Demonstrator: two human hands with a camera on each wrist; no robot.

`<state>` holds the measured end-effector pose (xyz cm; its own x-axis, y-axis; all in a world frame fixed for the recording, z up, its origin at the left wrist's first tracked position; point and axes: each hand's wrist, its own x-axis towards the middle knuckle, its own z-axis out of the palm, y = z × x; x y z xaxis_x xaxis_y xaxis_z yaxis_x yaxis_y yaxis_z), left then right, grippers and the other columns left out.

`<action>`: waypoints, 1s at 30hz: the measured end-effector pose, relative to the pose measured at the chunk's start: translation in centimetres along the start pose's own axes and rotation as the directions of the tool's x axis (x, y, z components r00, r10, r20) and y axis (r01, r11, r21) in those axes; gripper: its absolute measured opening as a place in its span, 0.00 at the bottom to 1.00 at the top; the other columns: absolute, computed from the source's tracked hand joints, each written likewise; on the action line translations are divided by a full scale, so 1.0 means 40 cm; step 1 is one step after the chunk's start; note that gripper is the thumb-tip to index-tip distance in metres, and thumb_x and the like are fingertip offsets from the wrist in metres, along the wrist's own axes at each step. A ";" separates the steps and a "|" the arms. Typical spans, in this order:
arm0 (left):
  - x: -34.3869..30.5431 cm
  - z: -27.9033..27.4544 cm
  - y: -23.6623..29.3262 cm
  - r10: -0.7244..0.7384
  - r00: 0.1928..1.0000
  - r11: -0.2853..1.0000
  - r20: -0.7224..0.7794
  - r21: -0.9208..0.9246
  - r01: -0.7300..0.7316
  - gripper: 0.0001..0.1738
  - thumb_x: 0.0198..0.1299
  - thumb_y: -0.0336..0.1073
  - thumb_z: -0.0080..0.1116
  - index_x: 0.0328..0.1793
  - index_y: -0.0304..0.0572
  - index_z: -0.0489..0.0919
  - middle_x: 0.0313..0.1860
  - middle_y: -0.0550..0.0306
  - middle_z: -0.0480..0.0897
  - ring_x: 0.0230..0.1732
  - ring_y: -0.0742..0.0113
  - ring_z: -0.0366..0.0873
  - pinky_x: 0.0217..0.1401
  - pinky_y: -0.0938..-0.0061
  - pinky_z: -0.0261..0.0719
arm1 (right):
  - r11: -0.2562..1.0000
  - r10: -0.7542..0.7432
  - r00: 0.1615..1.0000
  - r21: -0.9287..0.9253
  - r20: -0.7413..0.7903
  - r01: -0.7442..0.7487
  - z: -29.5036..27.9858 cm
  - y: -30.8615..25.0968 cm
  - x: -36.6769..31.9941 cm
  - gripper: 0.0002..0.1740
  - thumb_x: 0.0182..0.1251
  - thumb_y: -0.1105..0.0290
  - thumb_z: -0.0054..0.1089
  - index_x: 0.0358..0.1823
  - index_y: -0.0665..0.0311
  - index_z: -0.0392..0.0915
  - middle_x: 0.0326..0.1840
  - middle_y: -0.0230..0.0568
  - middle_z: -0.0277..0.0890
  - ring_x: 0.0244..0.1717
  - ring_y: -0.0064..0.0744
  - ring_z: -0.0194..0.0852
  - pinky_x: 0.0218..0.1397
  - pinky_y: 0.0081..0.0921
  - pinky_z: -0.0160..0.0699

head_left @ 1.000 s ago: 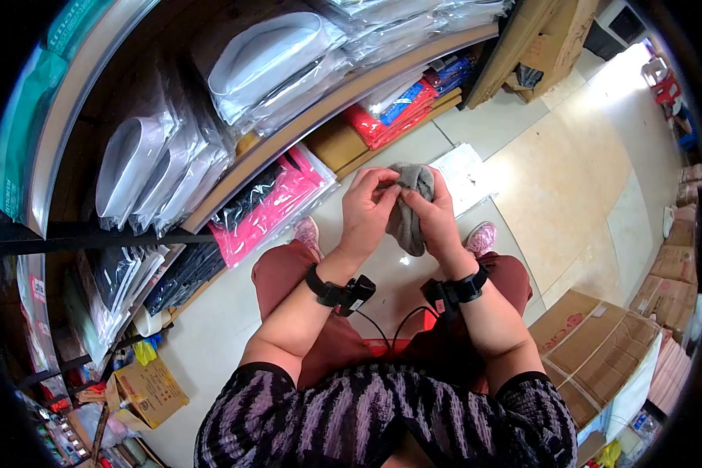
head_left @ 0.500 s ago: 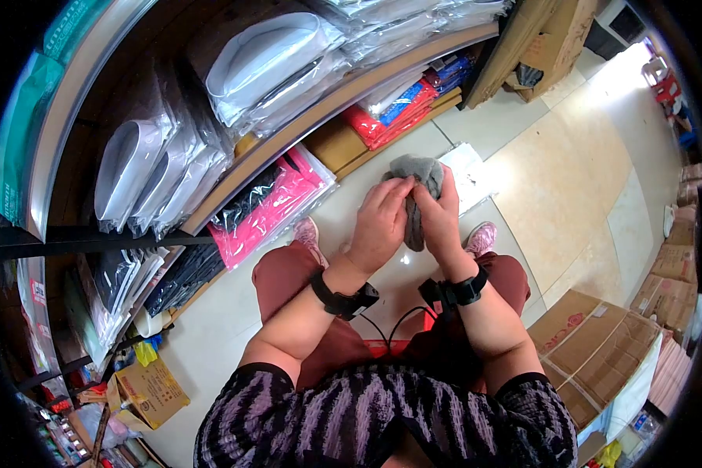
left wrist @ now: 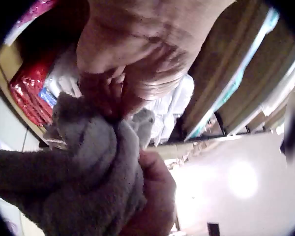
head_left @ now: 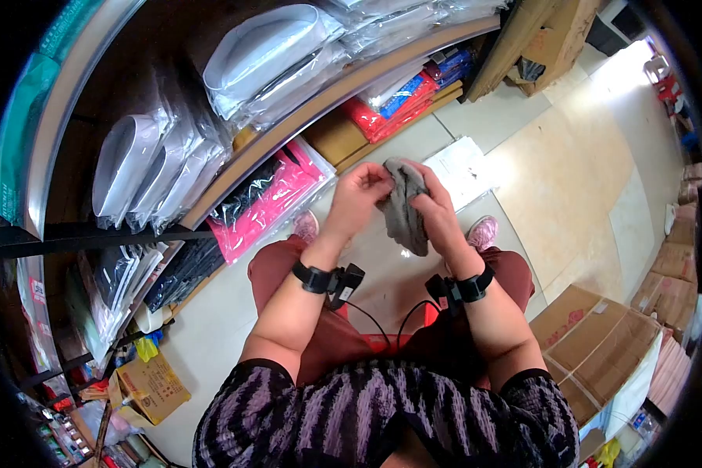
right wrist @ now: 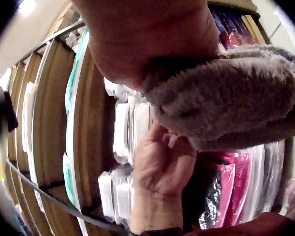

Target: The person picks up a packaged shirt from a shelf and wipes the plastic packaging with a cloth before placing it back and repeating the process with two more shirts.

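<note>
A soft grey, fuzzy piece of cloth (head_left: 404,209), loosely folded, is held up in front of the person between both hands. The right hand (head_left: 440,214) grips its right side, thumb lying over the fabric. At its upper left edge, the left hand (head_left: 359,199) pinches the cloth with curled fingertips. Close up in the left wrist view, the left fingers (left wrist: 119,101) meet at a bunched fold of the plush fabric (left wrist: 88,182). In the right wrist view the cloth (right wrist: 236,101) hangs out past the right hand (right wrist: 152,39) in thick folds.
Shelves (head_left: 351,90) at the left hold white shirts (head_left: 269,58) in clear bags, with pink packaged clothing (head_left: 269,207) lower down. A white sheet (head_left: 460,171) lies on the tiled floor beyond the hands. A large carton (head_left: 593,343) stands at the right.
The left hand covered the cloth's front half a second ago; it has since drawn back left to the edge. The cloth now hangs more spread out, still in the right hand.
</note>
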<state>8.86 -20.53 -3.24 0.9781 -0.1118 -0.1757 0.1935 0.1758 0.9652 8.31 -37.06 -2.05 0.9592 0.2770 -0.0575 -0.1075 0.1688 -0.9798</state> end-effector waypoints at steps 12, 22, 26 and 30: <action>0.002 -0.083 0.001 -0.038 0.994 0.894 0.102 -0.441 0.080 0.10 0.62 0.26 0.50 0.49 0.36 0.77 0.36 0.60 0.79 0.37 0.75 0.76 0.43 0.80 0.76 | 0.921 0.131 0.979 0.385 -0.154 -0.063 -0.059 -0.051 0.023 0.30 0.51 0.78 0.39 0.61 0.68 0.64 0.52 0.47 0.72 0.50 0.39 0.75 0.53 0.32 0.77; -0.004 -0.055 0.009 -0.108 0.992 0.887 -0.065 -0.456 0.067 0.05 0.61 0.27 0.50 0.41 0.43 0.76 0.40 0.57 0.80 0.38 0.72 0.77 0.42 0.78 0.77 | 0.938 0.138 0.979 0.338 -0.150 -0.080 -0.050 -0.053 0.023 0.29 0.51 0.80 0.38 0.60 0.67 0.64 0.51 0.47 0.73 0.47 0.38 0.77 0.49 0.33 0.80; -0.007 -0.075 0.008 -0.143 0.989 0.858 0.043 -0.492 0.146 0.05 0.60 0.27 0.51 0.38 0.47 0.75 0.37 0.57 0.80 0.34 0.73 0.77 0.38 0.79 0.77 | 0.935 0.131 0.979 0.346 -0.154 -0.071 -0.048 -0.047 0.024 0.29 0.51 0.81 0.37 0.60 0.67 0.64 0.50 0.46 0.73 0.48 0.38 0.76 0.49 0.32 0.79; -0.005 -0.086 -0.011 -0.105 0.994 0.869 -0.026 -0.489 0.079 0.05 0.60 0.27 0.50 0.37 0.44 0.77 0.36 0.56 0.81 0.32 0.72 0.78 0.37 0.79 0.78 | 0.953 0.117 0.976 0.296 -0.185 -0.058 -0.049 -0.033 0.026 0.30 0.51 0.80 0.38 0.60 0.68 0.65 0.50 0.45 0.74 0.49 0.37 0.75 0.52 0.31 0.77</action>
<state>8.85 -17.22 -4.30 0.9539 -0.1038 -0.2815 0.2831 0.6223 0.7298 9.94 -38.85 -1.18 0.9718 0.1154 -0.2058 -0.2356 0.4249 -0.8740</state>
